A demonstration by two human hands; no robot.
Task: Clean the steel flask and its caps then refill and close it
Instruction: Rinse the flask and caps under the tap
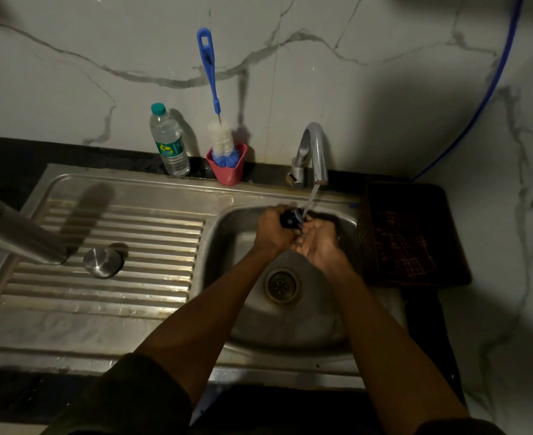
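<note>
Left hand [271, 230] gripping a black inner cap [288, 219] under the tap's [314, 152] running water, right hand [317, 240] cupping open beside it, steel flask [14, 229] and steel cap [103, 262] standing on the drainboard [108, 290]

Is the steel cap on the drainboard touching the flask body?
Apart. The head view shows ribbed drainboard between the steel cap and the flask.

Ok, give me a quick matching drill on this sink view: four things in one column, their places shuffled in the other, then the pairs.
Things:
1. black cap
2. steel cap
3. bottle brush
4. plastic bottle

Places:
A. standing in the pink cup
B. on the ribbed drainboard
C. under the running tap, in the hands
D. by the wall, left of the pink cup

Pairs: 1-C, 2-B, 3-A, 4-D
</note>
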